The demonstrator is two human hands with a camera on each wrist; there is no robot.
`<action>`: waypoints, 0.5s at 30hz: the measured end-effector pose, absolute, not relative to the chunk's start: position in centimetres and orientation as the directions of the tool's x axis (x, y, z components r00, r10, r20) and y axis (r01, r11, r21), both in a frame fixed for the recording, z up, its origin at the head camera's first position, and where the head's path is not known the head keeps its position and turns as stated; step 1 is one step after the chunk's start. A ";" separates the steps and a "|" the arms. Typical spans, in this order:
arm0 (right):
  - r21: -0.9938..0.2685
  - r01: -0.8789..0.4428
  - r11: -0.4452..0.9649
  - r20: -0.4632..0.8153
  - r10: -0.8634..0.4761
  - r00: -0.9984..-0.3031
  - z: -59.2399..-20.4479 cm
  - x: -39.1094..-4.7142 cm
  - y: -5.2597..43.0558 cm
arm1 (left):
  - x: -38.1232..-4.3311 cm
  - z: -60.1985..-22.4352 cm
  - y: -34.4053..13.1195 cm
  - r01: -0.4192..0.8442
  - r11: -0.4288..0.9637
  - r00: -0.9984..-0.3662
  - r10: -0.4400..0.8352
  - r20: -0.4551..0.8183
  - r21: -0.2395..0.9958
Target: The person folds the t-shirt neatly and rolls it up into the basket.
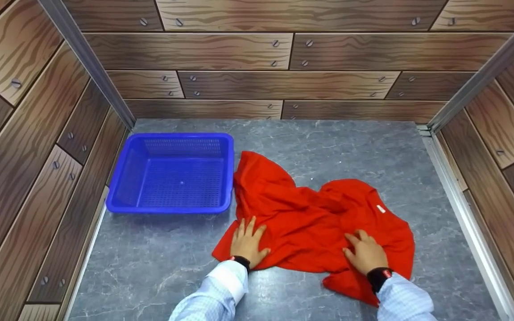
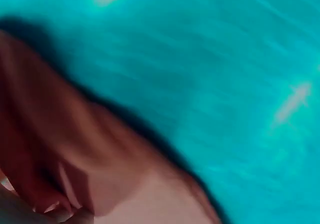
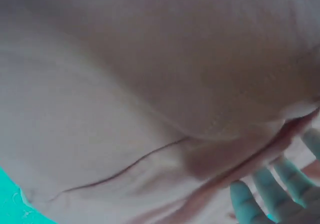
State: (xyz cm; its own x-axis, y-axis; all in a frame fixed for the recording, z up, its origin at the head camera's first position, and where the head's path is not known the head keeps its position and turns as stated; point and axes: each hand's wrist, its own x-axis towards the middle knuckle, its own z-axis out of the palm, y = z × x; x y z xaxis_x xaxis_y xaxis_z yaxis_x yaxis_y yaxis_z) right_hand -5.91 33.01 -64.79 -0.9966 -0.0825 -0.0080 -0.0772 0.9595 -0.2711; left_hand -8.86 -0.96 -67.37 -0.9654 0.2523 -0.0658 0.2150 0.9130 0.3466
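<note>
While the left hand (image 1: 247, 246) is resting palm-down on the left part of a rumpled red T-shirt (image 1: 301, 223), its grip is lying spread, with the fingers fanning away from the person and the thumb pointing right. The right hand (image 1: 367, 255) is resting on the T-shirt's right part, its grip loose, with slightly bent, parted fingers touching the cloth. Both wrists are wearing black bands (image 1: 378, 278), and light blue checked sleeves (image 1: 221, 287) are covering the forearms. Beneath the hands, the T-shirt is stretching across the desk (image 1: 150, 258), its neckline and a small white label (image 1: 381, 208) lying toward the right. To its left, a blue perforated plastic basket (image 1: 167, 210) is standing so near the T-shirt's upper left part that I cannot tell whether they are touching. Around the grey, marbled desk, wood-plank-patterned walls (image 1: 234, 84) are rising on three sides, with metal strips (image 1: 469, 218) running along the corners and the right edge.
</note>
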 end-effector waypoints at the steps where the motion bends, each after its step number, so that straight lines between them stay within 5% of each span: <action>1: -0.262 -0.072 0.962 -0.014 -0.078 -0.997 -65.0 -6.1 32.9 | -8.9 -67.5 -1.1 0.203 0.915 -0.967 0.243 -0.075 0.348; 11: -0.254 0.100 0.962 -0.265 0.030 -0.964 -65.5 -9.6 34.6 | -9.3 -67.6 -1.6 0.207 0.887 -0.974 0.224 0.008 0.413; 15: -0.251 0.195 0.948 -0.368 0.093 -0.925 -65.1 -10.3 36.0 | -8.9 -67.9 -2.3 0.223 0.910 -0.969 0.245 -0.020 0.349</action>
State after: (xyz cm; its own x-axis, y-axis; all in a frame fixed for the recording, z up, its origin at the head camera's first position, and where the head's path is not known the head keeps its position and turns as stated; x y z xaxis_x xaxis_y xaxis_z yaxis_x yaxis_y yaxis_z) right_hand -10.27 36.02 -65.14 -0.9252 0.0933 -0.3679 0.1955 0.9480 -0.2512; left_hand -8.87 -2.33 -67.87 -0.9692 0.2455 -0.0197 0.2234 0.9101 0.3491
